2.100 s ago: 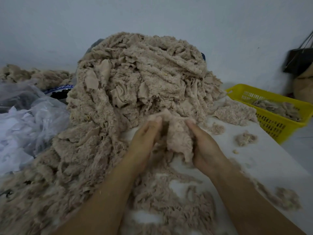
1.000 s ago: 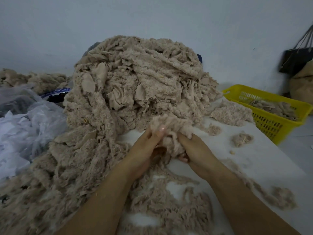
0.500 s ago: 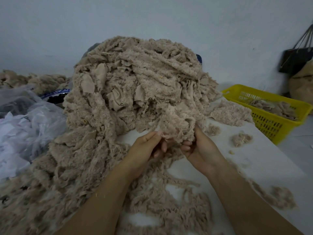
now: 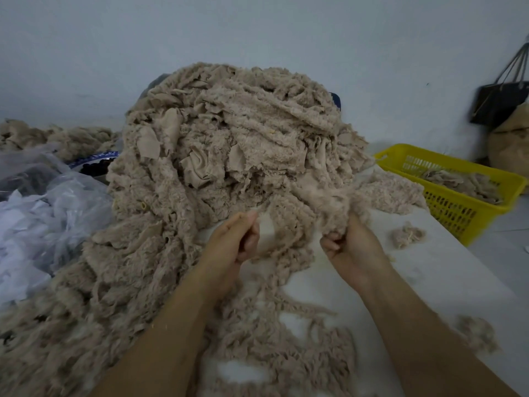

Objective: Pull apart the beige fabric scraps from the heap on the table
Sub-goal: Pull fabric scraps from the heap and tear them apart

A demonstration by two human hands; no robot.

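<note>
Clearly, the right hand [image 4: 353, 249] gripped a fluffy scrap [image 4: 303, 214] in its curled fingers, at the foot of the heap [image 4: 229, 138] that rose at twelve o'clock on the table [image 4: 435, 270]. At nine o'clock from it the left hand [image 4: 234, 242] was curled too; whether it held anything could not be told. A yellow basket [image 4: 458, 213] sat at two o'clock.

The stretched scrap [image 4: 312, 196] is smeared by motion. The fingertips of the left hand [image 4: 232, 242] are blurred where the scrap is met, so that hold cannot be made out. The fingertips of the right hand [image 4: 352, 247] are buried in its pile. Both forearms are cut off by the bottom edge. A dark blue object [image 4: 335, 100] is almost wholly hidden behind the heap [image 4: 229, 144]. The black bag [image 4: 498, 104] and brown sack [image 4: 512, 147] are cropped at the right, the plastic bag [image 4: 43, 213] at the left.
</note>
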